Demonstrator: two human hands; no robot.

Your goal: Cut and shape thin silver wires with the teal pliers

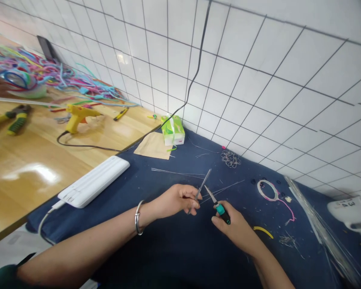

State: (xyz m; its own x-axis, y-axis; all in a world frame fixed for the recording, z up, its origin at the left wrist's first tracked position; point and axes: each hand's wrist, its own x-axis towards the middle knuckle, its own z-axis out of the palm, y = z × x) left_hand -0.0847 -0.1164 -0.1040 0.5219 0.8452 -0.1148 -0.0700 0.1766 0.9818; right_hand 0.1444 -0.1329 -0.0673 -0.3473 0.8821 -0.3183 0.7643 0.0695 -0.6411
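Observation:
Near the middle of the head view, my left hand point(183, 198) pinches a thin grey metal piece point(203, 182), which points up and to the right. My right hand point(233, 222) is closed on pliers with a teal and black handle point(222, 212). Their narrow tips point(210, 194) point up and left, close beside the metal piece; whether they touch is unclear. Thin straight wires point(177, 172) lie on the dark blue cloth point(168, 257) behind my hands. A tangle of wire point(231, 159) sits farther back, near the tiled wall.
Left: white power bank point(94, 180) with cable, yellow glue gun point(78, 116), green-handled pliers point(18, 120), colourful cords point(69, 80) on the wooden table point(108, 128). Back: tissue pack point(173, 130). Right: ring of wire point(266, 189), long wire bundle point(321, 224), white container point(349, 212).

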